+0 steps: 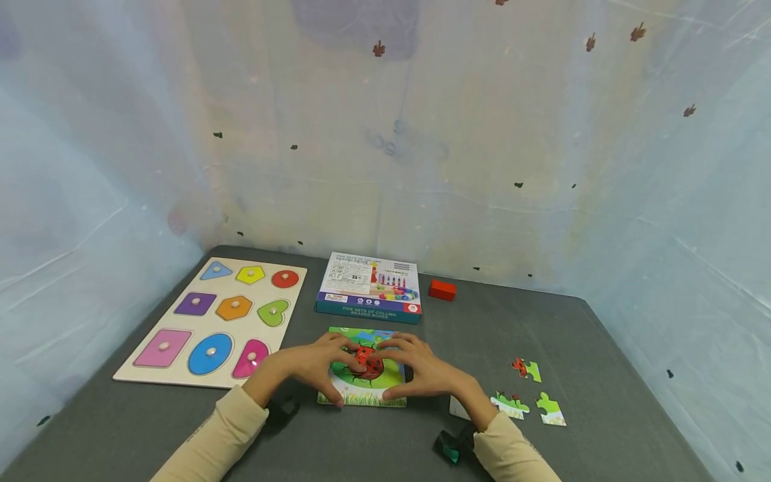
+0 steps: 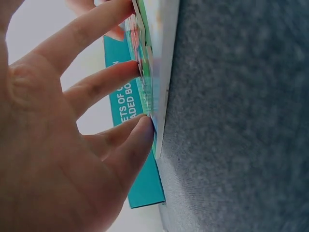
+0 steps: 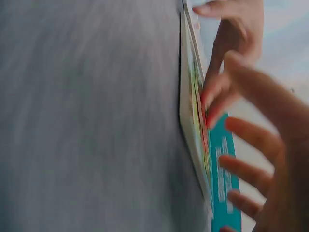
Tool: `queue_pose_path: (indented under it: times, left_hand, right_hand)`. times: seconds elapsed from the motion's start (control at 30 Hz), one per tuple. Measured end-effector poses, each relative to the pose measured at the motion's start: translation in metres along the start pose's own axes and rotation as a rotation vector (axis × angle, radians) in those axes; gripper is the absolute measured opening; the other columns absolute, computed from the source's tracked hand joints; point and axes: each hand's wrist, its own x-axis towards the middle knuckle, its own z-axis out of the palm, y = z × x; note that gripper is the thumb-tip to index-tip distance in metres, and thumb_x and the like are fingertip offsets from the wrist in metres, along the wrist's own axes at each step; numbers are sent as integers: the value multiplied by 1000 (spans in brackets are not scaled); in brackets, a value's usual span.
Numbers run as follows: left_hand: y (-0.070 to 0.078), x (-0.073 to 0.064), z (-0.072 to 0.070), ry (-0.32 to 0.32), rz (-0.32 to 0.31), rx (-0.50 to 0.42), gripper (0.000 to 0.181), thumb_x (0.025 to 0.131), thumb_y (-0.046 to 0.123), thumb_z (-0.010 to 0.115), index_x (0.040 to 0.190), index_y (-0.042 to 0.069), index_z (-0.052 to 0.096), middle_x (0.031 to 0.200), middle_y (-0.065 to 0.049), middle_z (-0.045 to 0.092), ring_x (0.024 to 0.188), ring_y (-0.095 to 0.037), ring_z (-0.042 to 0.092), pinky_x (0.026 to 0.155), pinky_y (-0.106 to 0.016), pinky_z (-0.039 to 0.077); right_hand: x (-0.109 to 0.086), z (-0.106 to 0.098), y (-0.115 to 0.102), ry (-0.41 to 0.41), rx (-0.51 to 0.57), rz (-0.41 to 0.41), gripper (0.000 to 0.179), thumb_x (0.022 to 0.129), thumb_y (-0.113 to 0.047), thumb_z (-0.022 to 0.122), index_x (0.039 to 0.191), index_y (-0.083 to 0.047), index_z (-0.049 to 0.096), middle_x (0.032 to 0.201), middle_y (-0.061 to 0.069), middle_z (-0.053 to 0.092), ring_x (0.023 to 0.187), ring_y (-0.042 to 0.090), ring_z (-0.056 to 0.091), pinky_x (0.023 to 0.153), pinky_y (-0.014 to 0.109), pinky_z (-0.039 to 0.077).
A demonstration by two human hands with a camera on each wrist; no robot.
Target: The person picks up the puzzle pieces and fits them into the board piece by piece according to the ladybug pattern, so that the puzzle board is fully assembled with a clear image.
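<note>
A ladybug jigsaw puzzle (image 1: 393, 375) lies in its flat tray in front of me, green with a grassy lower edge. From the left, my left hand (image 1: 322, 363) reaches over it with spread, slightly bent fingers. In the left wrist view those fingertips (image 2: 129, 68) rest on the puzzle's surface near its edge. My right hand (image 1: 418, 367) arches over the right side, its fingers spread and pointing at the ladybug. The right wrist view shows its fingers (image 3: 246, 169) apart from one another, with no piece between them.
Loose puzzle pieces (image 1: 551, 409) lie to the right, one partly behind my right wrist. A wooden shape board (image 1: 207, 321) with knobbed pieces is at the left. Behind the puzzle sit a teal-sided box (image 1: 369, 309) and a red block (image 1: 442, 290). Plastic sheeting (image 1: 385, 201) surrounds the table.
</note>
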Motion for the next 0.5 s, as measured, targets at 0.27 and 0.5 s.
queue_pose_path:
  times: [0.27, 0.5]
  left_hand:
    - [0, -1, 0, -4, -25, -11, 56, 69, 39, 80, 120, 22, 63, 138, -7, 38, 131, -31, 21, 99, -56, 32]
    - [0, -2, -1, -9, -22, -11, 57, 69, 39, 80, 122, 23, 63, 138, -8, 38, 129, -30, 24, 99, -55, 33]
  right_hand:
    - [-45, -28, 14, 111, 119, 155, 70, 79, -43, 72, 138, -18, 45, 143, 0, 39, 131, 22, 33, 98, 57, 32]
    - [-97, -51, 28, 261, 132, 271, 71, 75, -32, 78, 137, -19, 46, 140, -5, 40, 128, 25, 39, 94, 59, 35]
